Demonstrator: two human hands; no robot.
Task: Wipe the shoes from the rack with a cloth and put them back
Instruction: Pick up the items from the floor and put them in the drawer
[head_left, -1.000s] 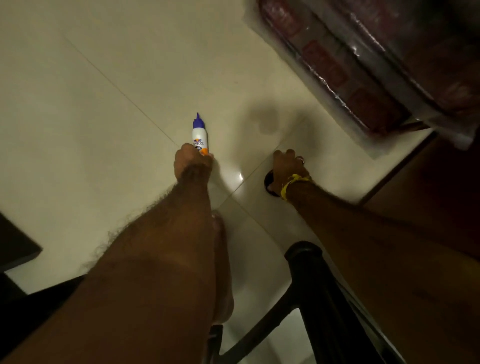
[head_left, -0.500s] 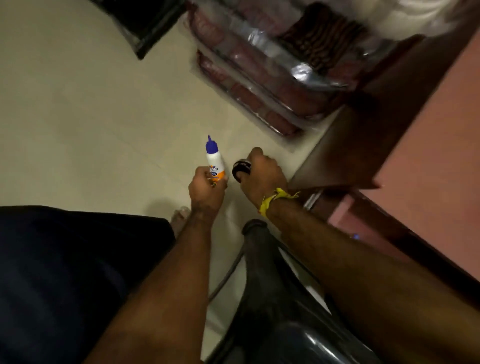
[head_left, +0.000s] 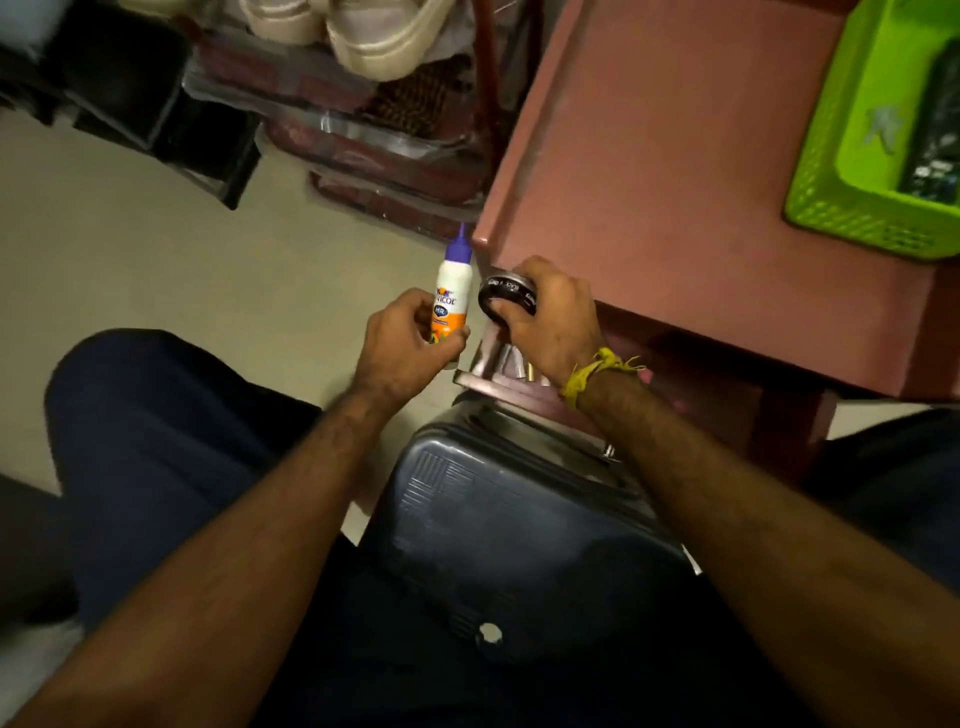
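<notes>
— While we sit on the dark stool (head_left: 519, 525), what do our hands hold?

— Our left hand (head_left: 402, 345) grips a glue bottle (head_left: 451, 296) upright, purple cap on top; our right hand (head_left: 553, 319) curls round a small round black tin (head_left: 506, 295) at the corner of the reddish-brown table (head_left: 675, 182).

— And the shoes?

— Pale shoes (head_left: 363, 31) sit on the rack (head_left: 480, 104) beyond. We see no cloth. A green basket (head_left: 831, 156) stands on the table.

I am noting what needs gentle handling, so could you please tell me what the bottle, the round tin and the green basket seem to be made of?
Bottle: looks like glossy white plastic with a purple nozzle cap and printed label.
Round tin: probably metal, with a dark printed side and a shiny rim.
Green basket: moulded plastic, matte, with perforated lattice walls.
</notes>
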